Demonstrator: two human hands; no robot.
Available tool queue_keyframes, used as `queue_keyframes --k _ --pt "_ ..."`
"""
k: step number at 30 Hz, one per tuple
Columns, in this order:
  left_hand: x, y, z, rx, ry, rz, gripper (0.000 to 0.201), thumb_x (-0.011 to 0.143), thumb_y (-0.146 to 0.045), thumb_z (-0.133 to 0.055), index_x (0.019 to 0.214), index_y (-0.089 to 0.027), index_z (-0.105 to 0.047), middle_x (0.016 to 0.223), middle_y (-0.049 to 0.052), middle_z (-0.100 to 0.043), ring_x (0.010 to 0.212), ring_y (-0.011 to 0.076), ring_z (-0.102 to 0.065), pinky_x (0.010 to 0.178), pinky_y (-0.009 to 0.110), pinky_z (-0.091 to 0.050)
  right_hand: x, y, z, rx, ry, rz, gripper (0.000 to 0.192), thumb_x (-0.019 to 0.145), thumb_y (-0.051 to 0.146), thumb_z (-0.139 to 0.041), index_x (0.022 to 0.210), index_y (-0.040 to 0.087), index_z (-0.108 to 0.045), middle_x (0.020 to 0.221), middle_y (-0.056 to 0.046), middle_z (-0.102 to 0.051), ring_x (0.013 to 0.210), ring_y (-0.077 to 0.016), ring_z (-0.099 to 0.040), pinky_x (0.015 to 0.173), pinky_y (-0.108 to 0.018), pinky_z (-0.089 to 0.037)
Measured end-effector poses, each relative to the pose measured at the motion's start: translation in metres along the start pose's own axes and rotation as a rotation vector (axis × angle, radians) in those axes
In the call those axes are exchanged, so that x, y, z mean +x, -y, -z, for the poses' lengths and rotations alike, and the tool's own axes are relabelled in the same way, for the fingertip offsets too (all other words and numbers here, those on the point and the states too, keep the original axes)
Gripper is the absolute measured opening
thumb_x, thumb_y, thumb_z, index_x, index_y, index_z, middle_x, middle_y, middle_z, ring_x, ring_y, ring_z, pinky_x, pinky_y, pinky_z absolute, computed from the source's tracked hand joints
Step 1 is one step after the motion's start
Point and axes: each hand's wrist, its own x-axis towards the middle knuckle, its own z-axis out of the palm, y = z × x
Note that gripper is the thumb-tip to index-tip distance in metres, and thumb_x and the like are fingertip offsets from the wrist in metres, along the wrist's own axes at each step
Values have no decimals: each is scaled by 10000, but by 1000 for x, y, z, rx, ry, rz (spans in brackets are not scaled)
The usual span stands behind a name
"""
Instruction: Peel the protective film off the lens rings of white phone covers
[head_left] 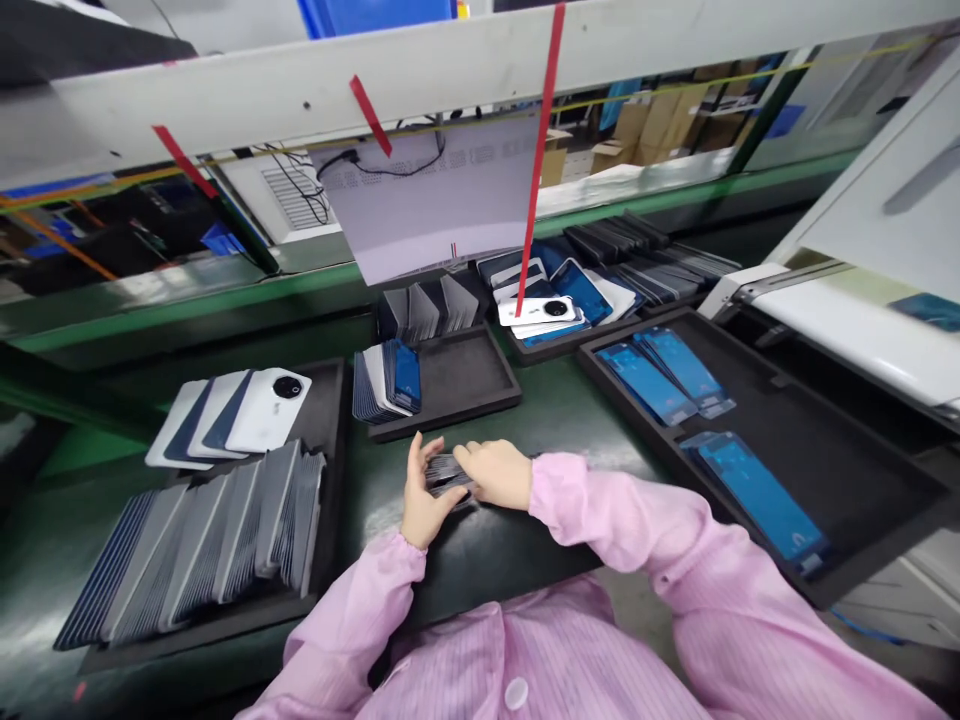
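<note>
Both my hands meet at the middle of the green bench, in pink sleeves. My left hand (421, 500) and my right hand (496, 472) together grip a small stack of dark grey phone back covers (444, 473), held low over the bench. Just beyond them a black foam tray (480, 385) holds a leaning bundle of covers with blue film (390, 380) at its left end. White phone backs with round camera rings (259, 408) lie on the tray at my left.
Long rows of grey covers (202, 540) fill the left tray (330, 400). A large black tray (832, 450) at my right holds blue-filmed panels (757, 495). More phone backs (555, 300) pile up at the back. A white machine (862, 320) stands at far right; a rail (450, 60) runs overhead.
</note>
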Motion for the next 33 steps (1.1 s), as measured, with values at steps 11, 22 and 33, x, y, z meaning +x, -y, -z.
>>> queue_keyframes --k 11,22,33 --pt "-9 19 -21 81 -149 60 339 737 -334 -667 1047 -215 -601 935 63 -666 919 217 -611 900 339 -410 -84 -75 -12 391 -566 -34 420 718 506 -697 988 201 -593 966 -73 -670 912 -226 -633 827 -344 -489" --pt "-7 20 -30 219 -169 25 93 775 -298 -613 769 -216 -657 834 35 -654 860 205 -587 864 304 -410 -90 -71 -28 449 -961 -8 465 873 572 -422 1089 194 -586 1056 -119 -640 1052 -285 -585 955 -470 -429" --pt "-6 28 -29 291 -176 -26 117 821 -280 -540 801 -217 -636 847 34 -658 869 192 -595 860 300 -421 -147 -113 -41 758 -794 -268 79 863 230 -569 870 210 -644 860 -55 -678 847 -202 -645 791 -362 -500"
